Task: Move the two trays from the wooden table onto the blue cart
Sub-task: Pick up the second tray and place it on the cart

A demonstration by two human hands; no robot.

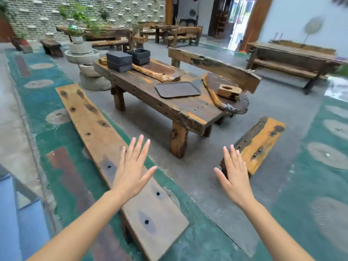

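Both hands are out in front, palms down, fingers spread flat and holding nothing. The left hand [131,166] hovers over the long plank bench [105,140] that runs along the left side of the wooden table [169,102], and the right hand [234,174] sits in the air near the shorter bench [258,142] on the right. Neither is touching anything.

On the tabletop there's only one flat dark tray [178,89] I can make out, lying flat around the middle, toward the near right end, just beside the slab of raw wood [222,91] that overhangs the right corner. A small wooden block [228,90] sits on that slab. At the far left end there are two stacks of dark boxes [128,58], next to a long carved wooden board [156,69].

Something blue [11,213] pokes in at the bottom left corner, looks like it could be the cart but I can't really tell
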